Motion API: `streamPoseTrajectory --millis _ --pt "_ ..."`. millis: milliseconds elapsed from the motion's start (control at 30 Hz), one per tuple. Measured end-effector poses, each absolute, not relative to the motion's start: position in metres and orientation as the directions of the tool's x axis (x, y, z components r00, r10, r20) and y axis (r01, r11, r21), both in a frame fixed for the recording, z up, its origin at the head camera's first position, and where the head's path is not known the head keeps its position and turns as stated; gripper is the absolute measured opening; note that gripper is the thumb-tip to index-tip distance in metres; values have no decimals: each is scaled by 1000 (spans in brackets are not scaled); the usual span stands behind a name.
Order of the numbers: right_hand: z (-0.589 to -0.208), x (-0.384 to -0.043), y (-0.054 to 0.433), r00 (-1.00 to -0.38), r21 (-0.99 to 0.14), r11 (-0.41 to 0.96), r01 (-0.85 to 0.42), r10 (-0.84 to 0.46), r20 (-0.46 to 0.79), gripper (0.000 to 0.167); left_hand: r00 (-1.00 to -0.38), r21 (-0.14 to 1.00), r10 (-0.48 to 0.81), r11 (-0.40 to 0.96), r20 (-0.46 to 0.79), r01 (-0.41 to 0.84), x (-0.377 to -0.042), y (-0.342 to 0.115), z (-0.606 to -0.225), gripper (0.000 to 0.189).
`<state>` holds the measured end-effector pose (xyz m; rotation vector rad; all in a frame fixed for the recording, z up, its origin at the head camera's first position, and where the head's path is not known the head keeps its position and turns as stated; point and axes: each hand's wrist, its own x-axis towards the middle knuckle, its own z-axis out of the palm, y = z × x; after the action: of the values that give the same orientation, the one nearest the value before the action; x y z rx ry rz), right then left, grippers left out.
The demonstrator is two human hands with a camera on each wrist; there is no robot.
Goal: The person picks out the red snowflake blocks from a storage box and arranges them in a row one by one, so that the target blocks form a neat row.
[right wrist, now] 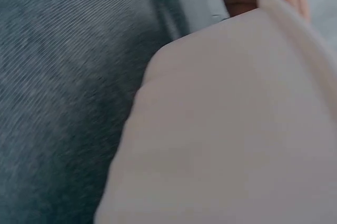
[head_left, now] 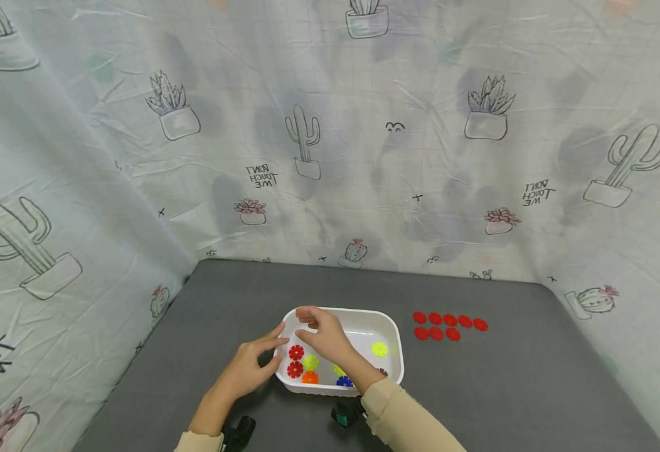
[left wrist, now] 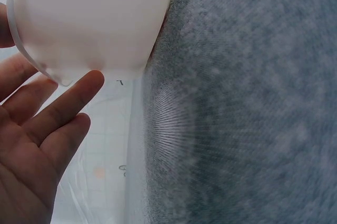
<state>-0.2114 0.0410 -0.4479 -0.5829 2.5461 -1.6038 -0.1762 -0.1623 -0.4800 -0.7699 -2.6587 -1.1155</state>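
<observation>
A white tray holds several small notched plastic discs. Toward its left side lie a red disc, a second red one beside it, a yellow disc and an orange disc. A blue disc sits near the front wall, and another yellow disc to the right. My left hand holds the tray's left rim; the left wrist view shows fingers against its outer wall. Over the tray hovers my right hand, loosely curved, thumb and fingertips apart, no disc visible between them. A sleeve hides it in the right wrist view.
To the right of the tray, several red discs lie on the grey table in two rows. A cactus-print cloth hangs behind the table and along both sides.
</observation>
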Motion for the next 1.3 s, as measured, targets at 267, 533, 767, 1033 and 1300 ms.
streamPoseTrajectory --millis 267,533,767,1033,1300 --pt "-463 -219 35 -929 -876 438 -201 -369 28 35 -835 606 406 575 372 550 -180 -164 -480 37" --pt "-472 -218 30 -919 -871 474 -133 -387 -71 32 -857 625 393 588 334 514 -178 -163 -479 35" --pt "-480 -216 29 -907 -813 561 -152 -407 -111 31 -863 622 381 601 331 503 -177 -163 -480 35" --pt "-486 -216 27 -901 -750 626 -213 -422 -97 33 -846 606 385 591 369 533 -177 -163 -482 35" --pt "-489 -215 26 -898 -696 667 -265 -433 -73 29 -836 598 394 585 382 548 -177 -162 -481 34"
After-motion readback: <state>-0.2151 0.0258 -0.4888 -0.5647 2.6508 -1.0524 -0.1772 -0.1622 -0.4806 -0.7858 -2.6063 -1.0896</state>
